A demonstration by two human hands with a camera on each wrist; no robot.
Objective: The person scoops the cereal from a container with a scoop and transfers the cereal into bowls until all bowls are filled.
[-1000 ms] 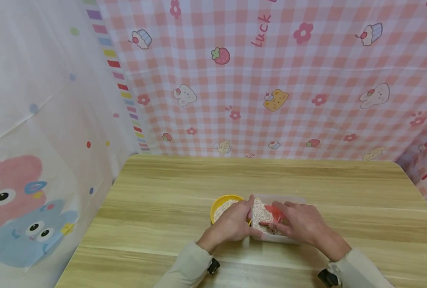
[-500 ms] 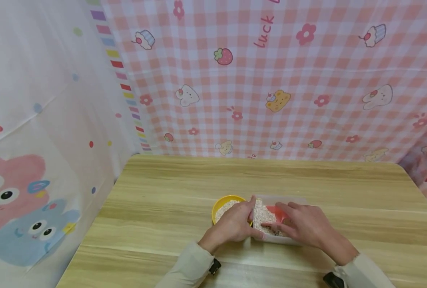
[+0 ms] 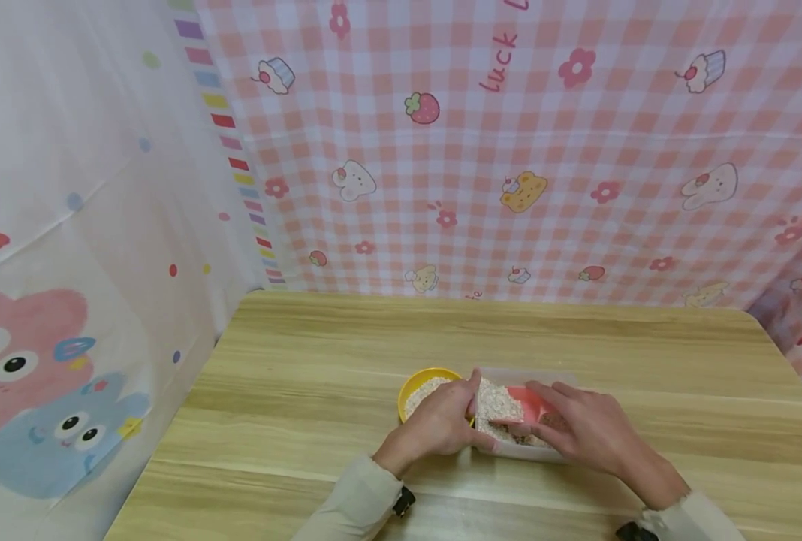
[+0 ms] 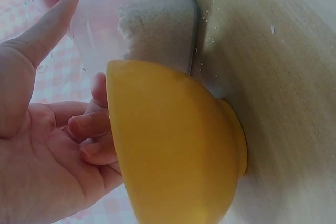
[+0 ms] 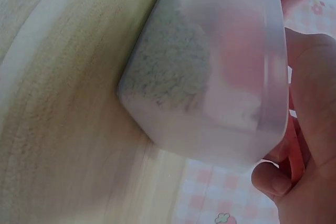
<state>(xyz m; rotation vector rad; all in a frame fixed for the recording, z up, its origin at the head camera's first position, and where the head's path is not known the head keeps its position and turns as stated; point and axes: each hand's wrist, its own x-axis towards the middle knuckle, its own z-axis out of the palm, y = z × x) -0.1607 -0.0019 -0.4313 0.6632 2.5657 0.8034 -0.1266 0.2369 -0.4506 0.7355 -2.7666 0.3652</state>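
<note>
A translucent plastic container (image 3: pixel 543 374) of flaky oats (image 3: pixel 498 404) stands on the table. My left hand (image 3: pixel 435 419) holds its left end, thumb at the near corner and a finger at the far corner. My right hand (image 3: pixel 593 428) grips a pinkish-red scoop (image 3: pixel 531 404) inside the container, with oats heaped in its mouth. In the right wrist view, the red handle (image 5: pixel 295 153) lies in that hand, and oats show through the container wall. A yellow bowl (image 4: pixel 173 140), also with oats in it, stands beside the container, partly hidden by my left hand in the head view.
The wood-grain table (image 3: pixel 320 330) spreads out around the bowl and container. Crumbs of oats (image 4: pixel 207 27) are scattered near the container's base. A pink checked curtain (image 3: pixel 387 165) hangs behind, and a white cartoon sheet (image 3: pixel 131 225) hangs at the left.
My right hand has drawn the scoop slightly to the right and tilted it, and a heap of oats now shows in it. My left hand stays at the container's end.
</note>
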